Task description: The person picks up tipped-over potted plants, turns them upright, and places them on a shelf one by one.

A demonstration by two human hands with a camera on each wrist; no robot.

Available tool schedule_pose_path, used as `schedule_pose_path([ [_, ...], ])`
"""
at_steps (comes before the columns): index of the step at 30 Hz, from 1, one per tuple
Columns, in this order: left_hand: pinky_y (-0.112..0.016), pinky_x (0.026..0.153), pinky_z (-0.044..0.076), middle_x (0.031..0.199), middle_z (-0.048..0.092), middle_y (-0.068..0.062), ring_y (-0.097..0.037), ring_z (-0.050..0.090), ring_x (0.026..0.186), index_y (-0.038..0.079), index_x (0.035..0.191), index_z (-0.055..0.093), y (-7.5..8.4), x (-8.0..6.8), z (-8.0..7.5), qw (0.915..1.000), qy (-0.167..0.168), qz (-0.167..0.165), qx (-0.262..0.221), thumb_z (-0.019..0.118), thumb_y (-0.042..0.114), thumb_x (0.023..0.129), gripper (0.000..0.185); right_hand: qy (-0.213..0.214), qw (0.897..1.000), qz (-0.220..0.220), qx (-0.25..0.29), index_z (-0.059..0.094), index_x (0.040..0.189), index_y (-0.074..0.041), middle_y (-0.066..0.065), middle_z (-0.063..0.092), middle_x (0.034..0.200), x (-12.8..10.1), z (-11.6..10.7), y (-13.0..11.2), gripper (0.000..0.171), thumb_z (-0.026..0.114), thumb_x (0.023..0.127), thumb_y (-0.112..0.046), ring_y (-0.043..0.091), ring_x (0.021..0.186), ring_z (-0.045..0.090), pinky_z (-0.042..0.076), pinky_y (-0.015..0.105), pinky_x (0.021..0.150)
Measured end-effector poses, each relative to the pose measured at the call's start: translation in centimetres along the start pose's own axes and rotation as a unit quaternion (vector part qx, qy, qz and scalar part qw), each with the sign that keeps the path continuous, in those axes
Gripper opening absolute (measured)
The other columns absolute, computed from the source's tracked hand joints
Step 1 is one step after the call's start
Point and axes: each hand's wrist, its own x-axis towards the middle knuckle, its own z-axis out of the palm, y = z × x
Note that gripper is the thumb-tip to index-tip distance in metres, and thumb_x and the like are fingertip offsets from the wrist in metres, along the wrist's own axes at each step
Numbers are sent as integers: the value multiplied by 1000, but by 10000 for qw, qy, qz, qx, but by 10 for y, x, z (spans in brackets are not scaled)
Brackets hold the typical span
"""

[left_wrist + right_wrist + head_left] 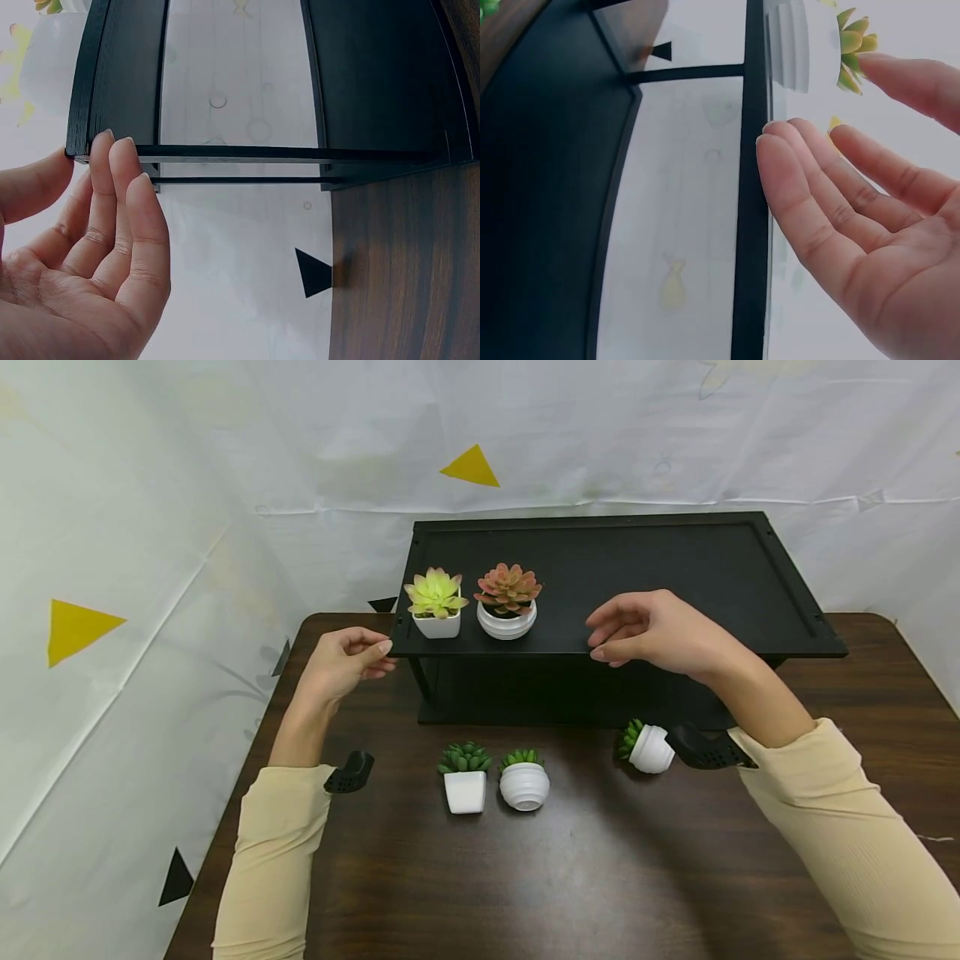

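On a dark wood-grain desk walled by white sheeting, both hands, left and right, hover relaxed and empty at the matte black shelf.

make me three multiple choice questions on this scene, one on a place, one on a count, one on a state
1. Where does the pink succulent stand?
A. on the black shelf
B. on the table
C. in a hand

2. How many potted plants are on the table?
A. one
B. three
C. five

3. How does the rightmost table pot lie?
A. upright
B. tipped on its side
C. upside down

Answers:
1. A, it sits on the shelf top beside the yellow-green succulent.
2. B, three white pots are on the wood.
3. B, its leaves point sideways to the left.
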Motion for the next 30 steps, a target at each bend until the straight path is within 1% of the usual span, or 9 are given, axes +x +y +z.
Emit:
schedule_pose_path([
  [9,-23,67,53,81,64,-9,-9,63,69,-11,108,56,-1,0,-1,10000,-39,33,-24,56,10,92,26,210,9997,153,27,55,114,5,12,63,97,-10,0,8,31,63,85,-6,19,82,63,52,28,74],
  [16,-23,67,53,84,64,-15,-7,62,67,-11,108,55,-1,0,0,10000,-24,42,-4,56,10,92,26,62,9999,35,-109,55,113,6,14,63,98,-14,-2,14,31,62,87,-8,15,83,63,52,28,75],
  [24,-24,68,53,81,63,-9,-12,64,71,-11,107,56,-1,0,0,10000,-4,24,13,57,10,91,26,71,9999,-33,-134,56,111,6,14,63,98,-19,-1,19,28,62,87,-8,13,83,63,52,28,75],
  [27,-27,71,54,85,64,-14,-10,64,70,-10,108,56,-1,0,0,10000,-3,2,36,57,11,91,27,69,9998,-65,-161,56,111,6,15,63,99,-22,-1,20,27,61,88,-7,13,83,63,52,26,74],
  [30,-27,71,53,91,63,-20,-10,64,71,-9,107,56,0,0,0,10000,3,-15,45,57,12,92,27,71,9998,-70,-180,55,112,5,15,63,99,-24,-2,21,27,61,88,-8,13,84,63,51,24,74],
])
